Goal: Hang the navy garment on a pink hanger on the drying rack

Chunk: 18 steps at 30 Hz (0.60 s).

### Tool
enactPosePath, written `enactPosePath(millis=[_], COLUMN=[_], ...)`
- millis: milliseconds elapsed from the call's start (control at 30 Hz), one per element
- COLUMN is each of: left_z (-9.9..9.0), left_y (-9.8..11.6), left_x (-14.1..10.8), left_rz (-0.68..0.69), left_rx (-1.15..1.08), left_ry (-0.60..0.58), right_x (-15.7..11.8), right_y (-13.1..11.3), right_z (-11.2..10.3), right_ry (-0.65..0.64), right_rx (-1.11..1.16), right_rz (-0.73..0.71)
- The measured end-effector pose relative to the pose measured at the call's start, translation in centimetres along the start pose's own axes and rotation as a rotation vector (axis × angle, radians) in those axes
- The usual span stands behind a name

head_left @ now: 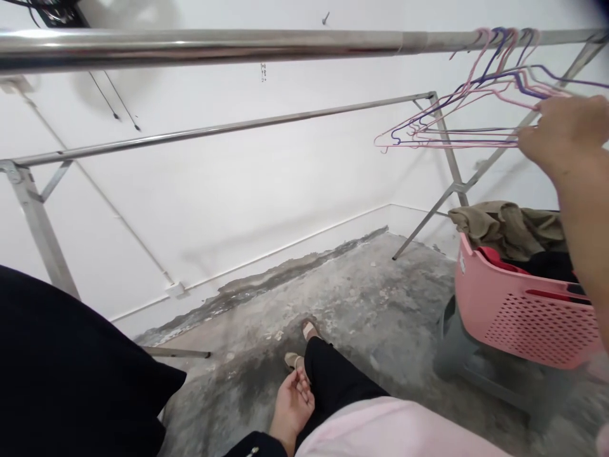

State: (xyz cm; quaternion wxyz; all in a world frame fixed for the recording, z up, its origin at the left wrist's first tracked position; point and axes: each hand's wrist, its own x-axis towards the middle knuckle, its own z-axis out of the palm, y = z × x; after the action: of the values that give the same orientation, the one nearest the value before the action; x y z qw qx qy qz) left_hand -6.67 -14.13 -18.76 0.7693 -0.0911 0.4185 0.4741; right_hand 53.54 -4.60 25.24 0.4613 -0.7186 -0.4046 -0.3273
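Observation:
My right hand (561,136), reaching in from the right edge, is closed around the near corners of several pink and purple clothes hangers (457,130). The hangers are bunched together, and their hooks still sit over the front metal rail (333,46). No clothing is on them. Low in the middle, my left hand (295,403) hangs by my leg with its palm partly up. Its fingers are loosely curled, and nothing shows in it.
A pink laundry basket (514,311) with a khaki garment (514,228) and red and black cloth stands on a grey stool (457,355) at right. Black cloth (71,368) fills the lower left. Behind are a second rail (266,120), rack legs (423,222) and a white wall (285,171).

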Motion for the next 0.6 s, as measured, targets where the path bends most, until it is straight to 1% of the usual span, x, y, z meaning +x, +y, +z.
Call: enactPosePath(millis=[67, 100, 133, 167, 200, 233, 267, 300, 367, 467, 533, 567, 600], left_z=[-0.2, -0.1, 0.1, 0.3, 0.7, 1.1, 1.5, 1.9, 2.6, 3.3, 3.5, 3.4, 3.4], left_y=[0.2, 0.3, 0.3, 0.3, 0.2, 0.0, -0.2, -0.5, -1.1, -1.9, -2.0, -2.0, -1.9], left_x=[0.2, 0.2, 0.3, 0.4, 0.5, 0.7, 0.9, 1.1, 1.5, 1.7, 1.5, 1.2, 1.0], left_rz=[0.002, 0.004, 0.007, 0.007, 0.003, -0.002, -0.008, -0.019, -0.048, -0.097, -0.111, -0.109, -0.101], left_rx=[-0.007, -0.009, -0.009, -0.006, -0.002, 0.005, 0.013, 0.024, 0.052, 0.097, 0.103, 0.099, 0.093], left_ry=[0.030, 0.044, 0.058, 0.071, 0.082, 0.089, 0.093, 0.091, 0.083, 0.076, 0.072, 0.068, 0.064], right_x=[-0.6, -1.2, -1.9, -2.8, -3.8, -4.7, -5.6, -6.4, -8.0, -10.6, -13.2, -15.1, -17.3], right_y=[-0.7, -1.1, -1.5, -1.9, -2.4, -2.9, -3.6, -4.4, -6.3, -8.7, -9.3, -9.3, -9.3], right_z=[0.0, -0.1, -0.3, -0.5, -0.7, -0.9, -1.2, -1.6, -2.5, -3.9, -3.9, -3.5, -2.8], right_ry=[-0.151, -0.249, -0.336, -0.391, -0.416, -0.414, -0.382, -0.342, -0.264, -0.223, -0.243, -0.266, -0.331], right_rx=[-0.146, -0.145, -0.068, 0.047, 0.174, 0.288, 0.363, 0.392, 0.388, 0.435, 0.532, 0.584, 0.634], right_rz=[0.147, 0.177, 0.152, 0.100, 0.033, -0.037, -0.092, -0.124, -0.126, -0.115, -0.111, -0.094, -0.063])
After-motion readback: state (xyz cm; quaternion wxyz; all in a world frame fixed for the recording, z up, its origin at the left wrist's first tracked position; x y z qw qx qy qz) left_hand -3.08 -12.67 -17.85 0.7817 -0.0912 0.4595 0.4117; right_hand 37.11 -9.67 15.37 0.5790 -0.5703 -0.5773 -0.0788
